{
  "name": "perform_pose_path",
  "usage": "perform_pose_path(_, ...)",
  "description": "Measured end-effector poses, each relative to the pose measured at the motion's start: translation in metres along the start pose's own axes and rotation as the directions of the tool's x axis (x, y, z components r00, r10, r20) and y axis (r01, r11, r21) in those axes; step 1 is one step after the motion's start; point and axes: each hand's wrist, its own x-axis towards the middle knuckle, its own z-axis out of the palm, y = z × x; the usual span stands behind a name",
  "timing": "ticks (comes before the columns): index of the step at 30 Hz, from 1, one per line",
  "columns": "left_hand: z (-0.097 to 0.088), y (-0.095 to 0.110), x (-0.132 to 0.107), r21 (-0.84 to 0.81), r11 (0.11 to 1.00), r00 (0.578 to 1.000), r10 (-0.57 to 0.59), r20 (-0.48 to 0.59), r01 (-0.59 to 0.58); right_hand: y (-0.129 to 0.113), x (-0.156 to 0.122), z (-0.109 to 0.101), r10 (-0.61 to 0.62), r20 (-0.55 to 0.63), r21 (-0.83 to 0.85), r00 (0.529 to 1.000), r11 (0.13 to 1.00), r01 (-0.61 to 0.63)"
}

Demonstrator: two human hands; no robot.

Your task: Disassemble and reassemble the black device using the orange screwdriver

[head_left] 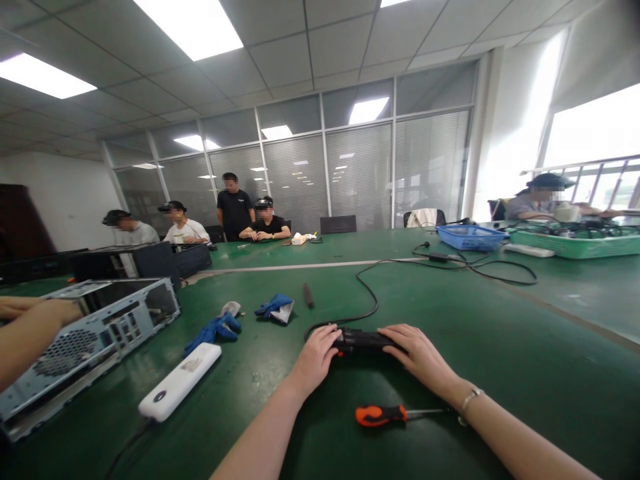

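Note:
Both of my hands rest on a small black device [361, 341] lying on the green table [500, 360] just ahead of me. My left hand [316, 357] curls round its left end, fingers bent over the top. My right hand [419, 353] lies over its right end, fingers closed against it. A black cable [367, 293] runs from the device's left end away across the table. An orange-handled screwdriver [381, 415] lies flat on the table between my forearms, nearer to me than the device.
An open grey computer case [95, 333] sits at the left, with another person's arm [27, 330] over it. A white power strip [181, 381], blue gloves [215, 328] [275, 308] and a dark rod [308, 295] lie nearby. Blue [470, 237] and green [575, 245] trays stand far right. Several people sit at the far end.

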Motion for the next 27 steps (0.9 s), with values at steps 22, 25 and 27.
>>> perform_pose_path(22,0.002,-0.009,0.007,0.068,0.972,0.963,-0.233,0.138,0.226,0.002,0.003,0.007,0.063,0.122,-0.029,0.990,0.998,-0.060)
perform_pose_path(25,0.001,-0.009,0.009,0.087,0.968,0.958,-0.246,0.150,0.235,0.005,0.005,0.007,0.059,0.151,-0.030,0.987,0.998,-0.055)
perform_pose_path(27,0.000,-0.008,0.009,0.097,0.965,0.954,-0.255,0.156,0.243,0.005,0.006,0.007,0.058,0.165,-0.032,0.985,0.998,-0.053)
